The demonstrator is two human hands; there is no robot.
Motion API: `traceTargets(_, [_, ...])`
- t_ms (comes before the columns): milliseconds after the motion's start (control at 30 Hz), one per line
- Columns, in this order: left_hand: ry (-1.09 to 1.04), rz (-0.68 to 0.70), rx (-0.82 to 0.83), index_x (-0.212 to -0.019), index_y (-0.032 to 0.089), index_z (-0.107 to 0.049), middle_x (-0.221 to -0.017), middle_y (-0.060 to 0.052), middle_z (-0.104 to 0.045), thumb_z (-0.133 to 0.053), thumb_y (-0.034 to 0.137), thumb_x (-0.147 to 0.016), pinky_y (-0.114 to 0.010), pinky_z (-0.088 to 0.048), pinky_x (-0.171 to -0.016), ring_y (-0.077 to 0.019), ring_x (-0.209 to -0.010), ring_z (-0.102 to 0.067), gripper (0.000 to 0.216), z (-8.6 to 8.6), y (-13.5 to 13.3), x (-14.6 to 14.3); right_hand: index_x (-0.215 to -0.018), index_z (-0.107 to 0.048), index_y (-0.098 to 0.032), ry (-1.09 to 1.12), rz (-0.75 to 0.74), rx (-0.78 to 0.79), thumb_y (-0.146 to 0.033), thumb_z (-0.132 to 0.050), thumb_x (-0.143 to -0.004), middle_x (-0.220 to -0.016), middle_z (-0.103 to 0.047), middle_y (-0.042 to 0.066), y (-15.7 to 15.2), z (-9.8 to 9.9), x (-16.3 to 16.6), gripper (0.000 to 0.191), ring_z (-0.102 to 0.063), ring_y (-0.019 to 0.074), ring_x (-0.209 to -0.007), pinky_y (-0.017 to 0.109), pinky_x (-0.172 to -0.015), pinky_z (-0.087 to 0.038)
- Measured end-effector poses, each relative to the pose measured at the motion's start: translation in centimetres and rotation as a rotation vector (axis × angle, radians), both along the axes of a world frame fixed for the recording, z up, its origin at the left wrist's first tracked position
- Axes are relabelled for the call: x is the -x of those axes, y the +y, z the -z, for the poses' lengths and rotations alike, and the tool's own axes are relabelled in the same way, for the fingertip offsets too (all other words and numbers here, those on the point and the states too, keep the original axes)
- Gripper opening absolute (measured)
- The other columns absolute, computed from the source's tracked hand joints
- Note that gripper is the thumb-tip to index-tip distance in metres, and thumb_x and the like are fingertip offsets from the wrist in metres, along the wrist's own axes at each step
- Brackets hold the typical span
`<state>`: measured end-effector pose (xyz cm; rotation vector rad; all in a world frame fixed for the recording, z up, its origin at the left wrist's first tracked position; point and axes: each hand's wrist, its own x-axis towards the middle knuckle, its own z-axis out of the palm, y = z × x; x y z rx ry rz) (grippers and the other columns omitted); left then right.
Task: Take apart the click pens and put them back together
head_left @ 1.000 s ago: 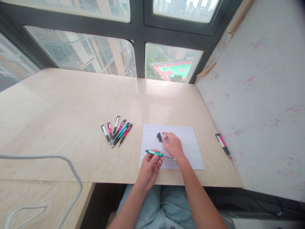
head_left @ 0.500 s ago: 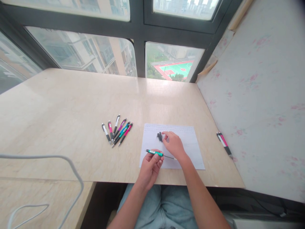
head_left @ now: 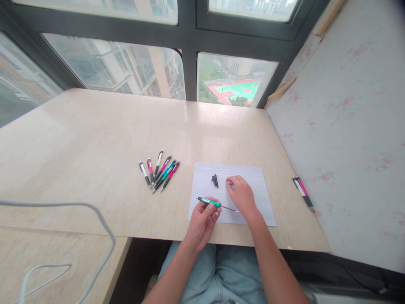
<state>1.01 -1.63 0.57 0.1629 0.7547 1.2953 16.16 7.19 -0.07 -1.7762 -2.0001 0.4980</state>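
My left hand (head_left: 204, 215) is closed round the green barrel of a ballpoint pen (head_left: 209, 202), held above the near edge of the paper. A thin refill (head_left: 230, 208) sticks out of the barrel's right end. My right hand (head_left: 242, 192) is over the paper (head_left: 247, 172), its thumb and fingertips pinched together. Anything between those fingertips is too small to make out. Left of them, black pen parts (head_left: 215, 181) lie on the paper, including a grip tube.
Several pens (head_left: 163, 171) in white, pink, purple, blue and green lie left of the paper. Two more pens (head_left: 302, 192) rest by the papered wall at right. A pale cable (head_left: 104, 226) loops at lower left. Windows border the table's (head_left: 95, 139) far side.
My right hand has moved right, away from the black pen parts, and its fingers have come together. My left hand still holds the pen barrel. The view has shifted slightly.
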Motion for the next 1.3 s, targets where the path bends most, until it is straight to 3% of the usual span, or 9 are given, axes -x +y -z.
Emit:
traceTargets(233, [0.017,0.002,0.006,-0.090,0.013,-0.070,-0.088,-0.005,-0.070,-0.084,0.023,-0.071,-0.017,-0.052,-0.066,-0.0078,-0.070,-0.064,0.025,0.1,0.0,0.0,-0.084,-0.066,-0.020,0.047,0.016,-0.029,-0.019,-0.050,-0.088,-0.093,-0.066,0.008,-0.7,-0.5,-1.7,0.017,-0.060,0.0228,-0.093,0.035,-0.081,-0.046])
traceTargets(433, [0.033,-0.007,-0.001,-0.090,0.013,-0.070,-0.089,-0.005,-0.070,-0.084,0.023,-0.072,-0.016,-0.052,-0.065,-0.0079,-0.071,-0.064,0.025,0.3,0.0,0.0,-0.086,-0.065,-0.019,0.513,0.122,0.114,-0.037,-0.057,-0.088,-0.085,-0.069,0.008,-4.4,-1.3,-2.6,0.020,-0.064,0.0225,-0.082,0.032,-0.066,-0.052])
traceTargets(600, [0.066,-0.036,-0.001,-0.088,0.014,-0.071,-0.088,-0.004,-0.071,-0.084,0.023,-0.071,-0.017,-0.052,-0.066,-0.0085,-0.071,-0.065,0.024,0.2,0.0,-0.1,-0.089,-0.068,-0.018,0.750,0.173,0.148,-0.042,-0.067,-0.083,-0.086,-0.069,0.008,-8.5,-2.7,-4.3,0.024,-0.065,0.0218,-0.082,0.032,-0.070,-0.055])
traceTargets(833, [0.109,-0.050,-0.013,-0.087,0.014,-0.071,-0.088,-0.004,-0.071,-0.085,0.024,-0.069,-0.017,-0.052,-0.068,-0.0092,-0.073,-0.066,0.025,0.0,0.0,-0.2,-0.084,-0.070,-0.021,0.728,0.150,0.097,-0.041,-0.066,-0.084,-0.081,-0.069,0.005,-9.9,-4.8,-3.8,0.020,-0.065,0.0198,-0.077,0.031,-0.071,-0.056])
traceTargets(1100, [0.126,-0.031,-0.026,-0.087,0.014,-0.071,-0.088,-0.005,-0.072,-0.084,0.022,-0.070,-0.018,-0.053,-0.069,-0.0099,-0.074,-0.066,0.023,-0.4,0.0,-0.2,-0.087,-0.069,-0.021,0.698,0.083,0.068,-0.037,-0.062,-0.088,-0.085,-0.069,0.006,-9.5,-4.5,-2.4,0.017,-0.064,0.0199,-0.079,0.031,-0.071,-0.055])
traceTargets(1300, [0.089,-0.064,-0.018,-0.089,0.014,-0.072,-0.088,-0.004,-0.071,-0.085,0.023,-0.070,-0.016,-0.053,-0.067,-0.0084,-0.072,-0.066,0.025,0.1,0.1,0.0,-0.088,-0.068,-0.021,0.690,0.138,0.054,-0.035,-0.063,-0.088,-0.086,-0.068,0.005,-9.7,-4.8,-3.4,0.015,-0.064,0.0198,-0.081,0.030,-0.071,-0.054])
